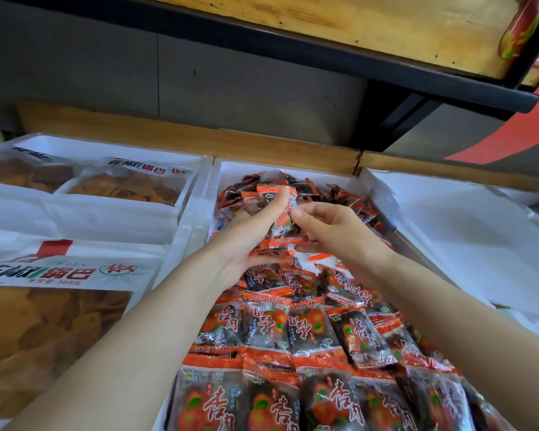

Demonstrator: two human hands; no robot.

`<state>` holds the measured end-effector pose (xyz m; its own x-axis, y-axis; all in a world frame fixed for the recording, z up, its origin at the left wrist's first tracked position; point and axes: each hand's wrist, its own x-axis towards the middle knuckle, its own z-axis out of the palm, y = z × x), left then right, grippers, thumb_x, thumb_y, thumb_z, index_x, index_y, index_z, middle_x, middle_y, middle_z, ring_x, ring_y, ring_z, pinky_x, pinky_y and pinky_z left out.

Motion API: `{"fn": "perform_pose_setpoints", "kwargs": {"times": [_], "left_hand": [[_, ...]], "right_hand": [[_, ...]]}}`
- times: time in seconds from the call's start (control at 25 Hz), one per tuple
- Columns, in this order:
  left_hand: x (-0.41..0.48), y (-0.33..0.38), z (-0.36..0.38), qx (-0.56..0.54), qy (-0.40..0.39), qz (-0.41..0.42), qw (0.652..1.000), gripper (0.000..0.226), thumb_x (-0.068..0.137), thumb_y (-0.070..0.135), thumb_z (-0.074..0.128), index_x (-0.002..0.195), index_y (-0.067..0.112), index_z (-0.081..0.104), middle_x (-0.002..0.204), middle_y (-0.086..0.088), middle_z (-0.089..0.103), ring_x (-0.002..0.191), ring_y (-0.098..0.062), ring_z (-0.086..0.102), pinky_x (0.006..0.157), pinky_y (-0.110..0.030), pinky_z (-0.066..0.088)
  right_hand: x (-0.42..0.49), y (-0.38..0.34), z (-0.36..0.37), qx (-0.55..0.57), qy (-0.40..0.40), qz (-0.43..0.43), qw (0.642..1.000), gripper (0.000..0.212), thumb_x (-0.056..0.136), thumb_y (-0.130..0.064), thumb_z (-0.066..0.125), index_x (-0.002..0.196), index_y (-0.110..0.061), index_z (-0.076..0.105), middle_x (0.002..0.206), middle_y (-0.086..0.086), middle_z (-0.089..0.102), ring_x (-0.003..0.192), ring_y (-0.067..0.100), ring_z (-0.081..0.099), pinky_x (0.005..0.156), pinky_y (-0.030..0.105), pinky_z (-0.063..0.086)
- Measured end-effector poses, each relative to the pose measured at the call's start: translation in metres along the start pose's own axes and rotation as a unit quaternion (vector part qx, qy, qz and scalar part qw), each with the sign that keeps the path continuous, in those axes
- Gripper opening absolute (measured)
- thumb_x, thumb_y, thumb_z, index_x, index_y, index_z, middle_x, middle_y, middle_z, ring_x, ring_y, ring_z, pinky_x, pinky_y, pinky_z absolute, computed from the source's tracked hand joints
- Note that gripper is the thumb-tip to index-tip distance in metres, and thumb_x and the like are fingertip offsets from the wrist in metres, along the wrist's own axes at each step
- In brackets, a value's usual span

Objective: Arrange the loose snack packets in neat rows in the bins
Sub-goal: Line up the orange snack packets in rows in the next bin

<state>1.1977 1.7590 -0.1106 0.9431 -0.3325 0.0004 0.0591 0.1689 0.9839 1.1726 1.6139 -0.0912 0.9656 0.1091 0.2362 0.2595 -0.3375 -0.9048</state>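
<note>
In the middle bin (pixel 227 169), which fills the centre of the view, orange-and-dark snack packets lie in two states. From its middle toward six o'clock the lined-up packets (pixel 293 331) sit in overlapping rows, printed faces up, while at its twelve o'clock end a loose heap (pixel 324 194) lies jumbled against the back wall. Between the two, both hands are raised just above the bin. The left hand (pixel 246 244), coming in from seven o'clock, holds a small stack of packets (pixel 280 225); its thumb is stretched straight along the stack's nine o'clock side and its other fingers curl underneath. The right hand (pixel 333 231), coming in from five o'clock, pinches the stack's upper three o'clock edge between thumb and forefinger, with its remaining fingers curled below. At nine o'clock of the middle bin, touching it, a left bin (pixel 196 181) holds large clear-and-white bags (pixel 75 269) of golden crisps. At three o'clock stands a right bin (pixel 448 213) lined in white. A wooden shelf (pixel 355 23) with a dark edge runs overhead at twelve o'clock.
</note>
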Motion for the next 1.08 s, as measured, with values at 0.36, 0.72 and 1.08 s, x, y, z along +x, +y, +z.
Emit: {"fn": "perform_pose_setpoints", "kwargs": {"times": [0.36,0.72,1.08], "left_hand": [[0.006,0.000,0.005,-0.081,0.097,0.084,0.988,0.035,0.098,0.032,0.053,0.128,0.014,0.051,0.116,0.004,0.060,0.102,-0.011,0.062,0.067,-0.031,0.061],[0.011,-0.002,-0.002,-0.044,0.135,0.092,0.986,0.041,0.097,0.037,0.054,0.133,0.018,0.048,0.123,0.002,0.058,0.101,-0.011,0.062,0.082,-0.040,0.060],[0.013,-0.006,-0.002,-0.034,0.122,0.060,0.990,0.041,0.096,0.037,0.056,0.130,0.016,0.047,0.135,-0.006,0.052,0.118,-0.027,0.057,0.053,-0.025,0.057]], "right_hand": [[0.015,0.004,-0.025,0.062,0.163,-0.033,0.984,0.015,0.093,-0.025,0.056,0.094,-0.010,0.052,0.084,0.005,0.059,0.071,0.009,0.055,0.062,0.013,0.047],[0.048,0.074,-0.055,-0.225,0.041,0.160,0.960,0.018,0.089,-0.019,0.064,0.075,-0.012,0.056,0.072,0.006,0.055,0.064,0.016,0.051,0.064,0.025,0.043],[0.055,0.086,-0.051,-0.171,0.037,0.203,0.963,0.017,0.092,-0.018,0.060,0.079,-0.010,0.052,0.077,0.007,0.058,0.064,0.013,0.056,0.059,0.021,0.050]]}}
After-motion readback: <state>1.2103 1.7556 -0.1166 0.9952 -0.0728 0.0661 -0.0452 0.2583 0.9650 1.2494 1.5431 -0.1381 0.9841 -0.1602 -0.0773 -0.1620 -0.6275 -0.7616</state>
